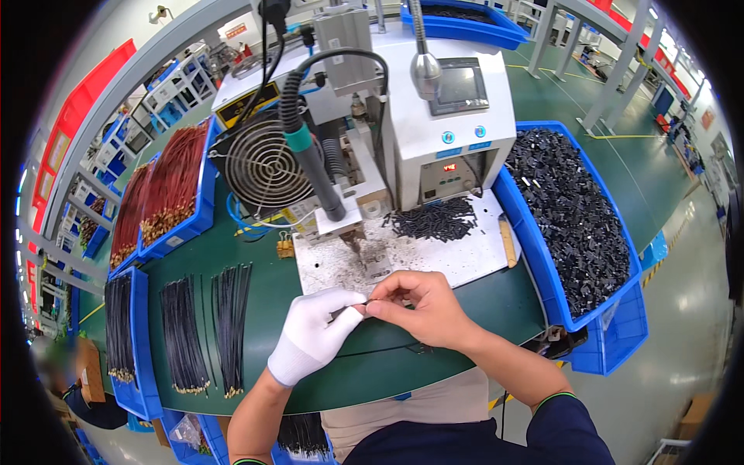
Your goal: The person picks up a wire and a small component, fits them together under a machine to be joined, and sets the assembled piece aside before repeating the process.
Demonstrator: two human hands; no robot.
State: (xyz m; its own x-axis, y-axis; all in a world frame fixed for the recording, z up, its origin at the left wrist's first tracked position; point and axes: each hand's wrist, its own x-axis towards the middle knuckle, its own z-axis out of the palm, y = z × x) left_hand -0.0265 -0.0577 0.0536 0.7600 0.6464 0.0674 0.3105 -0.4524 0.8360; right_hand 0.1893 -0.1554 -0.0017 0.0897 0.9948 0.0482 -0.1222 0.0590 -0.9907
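Note:
My left hand (314, 329), in a white glove, and my bare right hand (422, 306) meet at the front edge of a white work plate (484, 260). Thumb and fingers of both are pinched together on a small, thin dark piece (369, 303). Most of it is covered by the fingertips, so its kind cannot be made out. Beyond the hands lies a heap of short black tubes (442, 221) on the plate, below a white bench machine (449, 170). Left of the gloved hand, two bundles of black cables (184, 337) with brass-coloured ends lie on the green table (263, 279).
At right stands a blue bin (529, 252) full of small black plastic parts (573, 225). A wooden-handled tool (508, 242) lies on the plate's right edge. A round fan guard (269, 163) and hose (310, 167) stand behind. Blue bins of red cables (174, 182) and black cables (118, 325) line the left.

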